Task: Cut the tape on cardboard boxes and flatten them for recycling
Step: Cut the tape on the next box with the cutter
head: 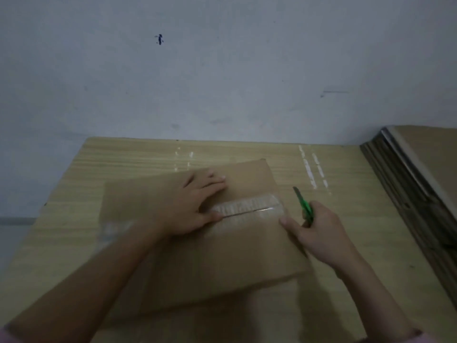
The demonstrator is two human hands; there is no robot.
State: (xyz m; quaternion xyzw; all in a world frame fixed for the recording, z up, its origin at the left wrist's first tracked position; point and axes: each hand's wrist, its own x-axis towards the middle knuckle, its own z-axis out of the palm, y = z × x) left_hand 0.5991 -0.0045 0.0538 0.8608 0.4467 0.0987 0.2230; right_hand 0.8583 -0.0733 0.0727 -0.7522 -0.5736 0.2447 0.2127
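Observation:
A brown cardboard box (222, 256) lies on the wooden table (123, 159), its top seam covered by clear tape (249, 206) with a slit along the middle. My left hand (188, 204) rests flat on the box top, fingers straight, thumb at the left end of the slit. My right hand (316, 229) is at the box's right edge and grips a green utility knife (303, 203), whose blade points up and away from the box.
A stack of flattened cardboard (415, 184) lies at the table's right side. White tape residue (314, 169) marks the tabletop behind the box. A grey wall (222, 70) rises right behind the table. The table's left edge drops off to the floor.

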